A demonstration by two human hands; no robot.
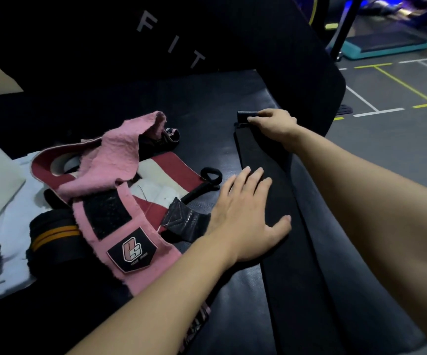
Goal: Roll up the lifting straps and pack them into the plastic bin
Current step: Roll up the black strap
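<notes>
A long black strap (279,213) lies flat along a dark desk (207,98). The left hand (248,219) presses it with fingers spread; the right hand (275,125) pinches its far end. Pink straps (120,160) lie left.

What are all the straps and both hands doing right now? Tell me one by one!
long black strap: laid out flat, far end starting to fold.
left hand: open, pressing flat on the long black strap.
right hand: pinching the strap's far end.
pink strap: unrolled, crumpled in the pile.
black strap with orange stripes: rolled up.
</notes>
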